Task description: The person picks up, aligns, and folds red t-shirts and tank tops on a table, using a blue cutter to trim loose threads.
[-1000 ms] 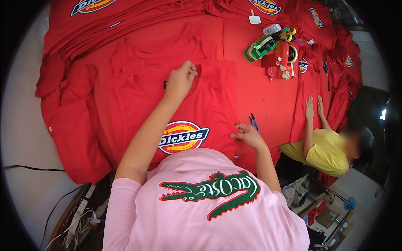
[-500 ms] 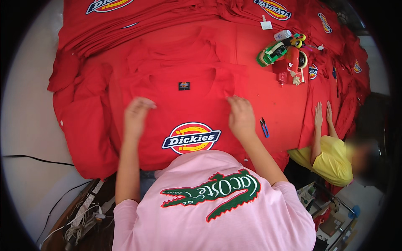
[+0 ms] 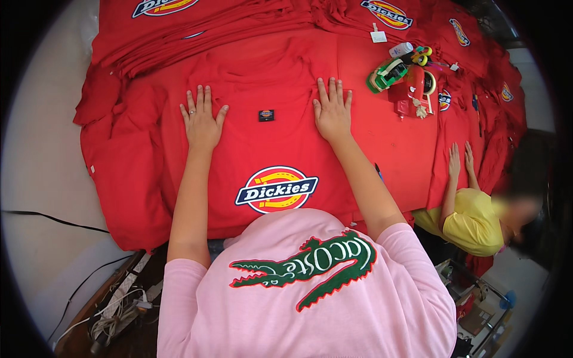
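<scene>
A red shirt point(image 3: 256, 149) lies spread flat on the table in front of me, with a round multicoloured logo patch point(image 3: 276, 189) near its lower edge and a small dark label point(image 3: 266, 114) higher up. My left hand point(image 3: 202, 118) rests flat on the shirt, fingers spread, left of the label. On the right of the label my right hand point(image 3: 332, 111) presses flat in the same way. Neither hand holds anything.
More red shirts point(image 3: 197, 21) are stacked at the back and right. A green tape dispenser point(image 3: 387, 74), a red tool point(image 3: 415, 89) and scissors with coloured handles point(image 3: 422, 55) lie at the upper right. Another person in a yellow top point(image 3: 471, 221) has both hands on the right edge. Cables point(image 3: 113, 304) lie on the floor.
Both my hands have slid up the shirt and apart, from near the logo patch to either side of the small label, and now lie flat.
</scene>
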`<state>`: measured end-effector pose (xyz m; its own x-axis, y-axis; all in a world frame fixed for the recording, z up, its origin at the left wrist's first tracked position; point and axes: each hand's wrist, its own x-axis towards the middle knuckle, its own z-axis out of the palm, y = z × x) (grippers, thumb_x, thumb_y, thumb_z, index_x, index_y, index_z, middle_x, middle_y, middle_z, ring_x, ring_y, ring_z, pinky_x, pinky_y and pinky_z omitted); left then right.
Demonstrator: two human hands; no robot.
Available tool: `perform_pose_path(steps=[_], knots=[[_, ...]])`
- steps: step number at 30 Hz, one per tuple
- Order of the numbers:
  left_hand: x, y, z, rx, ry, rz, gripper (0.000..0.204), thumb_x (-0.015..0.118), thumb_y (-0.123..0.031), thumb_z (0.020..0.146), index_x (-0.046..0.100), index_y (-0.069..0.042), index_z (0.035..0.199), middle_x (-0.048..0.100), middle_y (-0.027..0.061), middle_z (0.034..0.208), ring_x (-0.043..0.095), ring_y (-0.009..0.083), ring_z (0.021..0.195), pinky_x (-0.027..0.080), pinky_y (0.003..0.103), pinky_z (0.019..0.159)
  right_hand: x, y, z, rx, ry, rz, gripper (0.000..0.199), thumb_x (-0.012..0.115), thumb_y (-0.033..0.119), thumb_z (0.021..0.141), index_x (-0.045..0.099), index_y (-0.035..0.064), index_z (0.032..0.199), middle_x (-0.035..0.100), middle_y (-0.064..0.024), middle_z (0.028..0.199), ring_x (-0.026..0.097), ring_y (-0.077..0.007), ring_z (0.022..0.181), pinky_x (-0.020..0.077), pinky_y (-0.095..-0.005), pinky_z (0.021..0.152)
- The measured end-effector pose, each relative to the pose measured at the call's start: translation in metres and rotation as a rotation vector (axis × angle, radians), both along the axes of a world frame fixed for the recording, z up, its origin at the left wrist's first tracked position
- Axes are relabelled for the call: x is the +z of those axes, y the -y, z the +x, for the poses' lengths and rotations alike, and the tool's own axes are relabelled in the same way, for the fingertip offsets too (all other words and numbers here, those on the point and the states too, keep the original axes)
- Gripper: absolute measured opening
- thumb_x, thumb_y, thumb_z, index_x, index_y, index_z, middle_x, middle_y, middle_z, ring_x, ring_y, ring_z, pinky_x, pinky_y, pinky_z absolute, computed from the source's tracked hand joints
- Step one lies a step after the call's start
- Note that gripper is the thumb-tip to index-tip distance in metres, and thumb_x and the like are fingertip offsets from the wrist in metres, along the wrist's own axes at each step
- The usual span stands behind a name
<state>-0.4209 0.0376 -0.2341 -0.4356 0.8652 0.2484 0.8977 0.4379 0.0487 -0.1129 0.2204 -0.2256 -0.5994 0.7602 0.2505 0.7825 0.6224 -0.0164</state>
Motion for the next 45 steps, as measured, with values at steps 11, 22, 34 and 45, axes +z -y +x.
perform_pose_path(steps=[11, 22, 34, 45], knots=[[0.008, 0.135, 0.112, -0.07, 0.21, -0.114, 0.082, 0.054, -0.054, 0.103, 0.028, -0.008, 0.165, 0.021, 0.0152, 0.173, 0.018, 0.0364, 0.16, 0.012, 0.059, 0.128, 0.005, 0.166, 0.103, 0.159, -0.016, -0.289, 0.078, 0.057, 0.039, 0.103, 0.026, -0.0017, 0.162, 0.024, -0.023, 0.17, 0.022, -0.0374, 0.159, 0.0175, -0.05, 0.129], [0.006, 0.259, 0.117, 0.184, 0.252, 0.152, 0.052, 0.065, -0.032, 0.101, 0.056, -0.007, 0.146, 0.054, 0.0147, 0.149, 0.047, 0.0332, 0.142, 0.03, 0.054, 0.121, 0.001, 0.197, 0.207, -0.164, -0.302, -0.232, 0.049, 0.072, 0.028, 0.096, 0.057, -0.0002, 0.132, 0.053, -0.0237, 0.146, 0.046, -0.0409, 0.142, 0.0379, -0.0513, 0.115], [-0.013, 0.318, 0.085, 0.513, 0.922, 0.225, 0.035, 0.082, -0.03, 0.092, 0.07, 0.001, 0.104, 0.07, 0.0095, 0.096, 0.065, 0.0187, 0.087, 0.05, 0.031, 0.086, 0.022, 0.176, 0.23, -0.449, -0.788, -0.995, 0.026, 0.082, 0.019, 0.092, 0.061, 0.0093, 0.08, 0.049, 0.0089, 0.07, 0.042, -0.0029, 0.066, 0.0324, -0.0245, 0.06], [0.003, 0.305, 0.08, 0.539, 0.789, 0.211, 0.047, 0.09, -0.026, 0.08, 0.066, 0.0, 0.11, 0.069, 0.0138, 0.107, 0.066, 0.0276, 0.099, 0.051, 0.04, 0.091, 0.012, 0.172, 0.258, -0.285, -0.455, -0.605, 0.029, 0.085, 0.018, 0.084, 0.065, 0.0021, 0.098, 0.066, -0.0082, 0.091, 0.063, -0.0235, 0.085, 0.0494, -0.0379, 0.077]])
